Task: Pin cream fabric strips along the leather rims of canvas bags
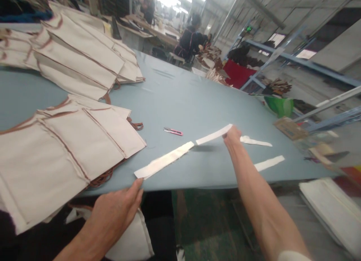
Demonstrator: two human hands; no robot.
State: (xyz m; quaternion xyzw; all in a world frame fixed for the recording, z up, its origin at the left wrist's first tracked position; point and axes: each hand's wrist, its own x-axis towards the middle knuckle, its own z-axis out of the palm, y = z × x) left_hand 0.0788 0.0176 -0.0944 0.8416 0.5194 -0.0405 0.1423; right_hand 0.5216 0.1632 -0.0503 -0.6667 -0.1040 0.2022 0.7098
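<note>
My right hand (232,135) reaches over the table and is closed on the end of a short white fabric strip (213,135), which slants down to the left and looks lifted, with a shadow below. A longer cream fabric strip (166,158) lies in line with it, its far end close to the short one. At the near end of that long strip, my left hand (120,206) has its fingers together at the corner; its thumb is hidden. Pink-handled thread snips (173,131) lie behind the strips. Beyond my right forearm are another white strip (270,163) and a crumpled strip (255,141).
Cream fabric pieces with brown trim (64,141) are stacked at the left of the blue-grey table (180,95), with another pile (84,50) behind. A cardboard box (290,128) stands at the right end. White panels (332,208) lie lower right. A person (190,41) sits in the background.
</note>
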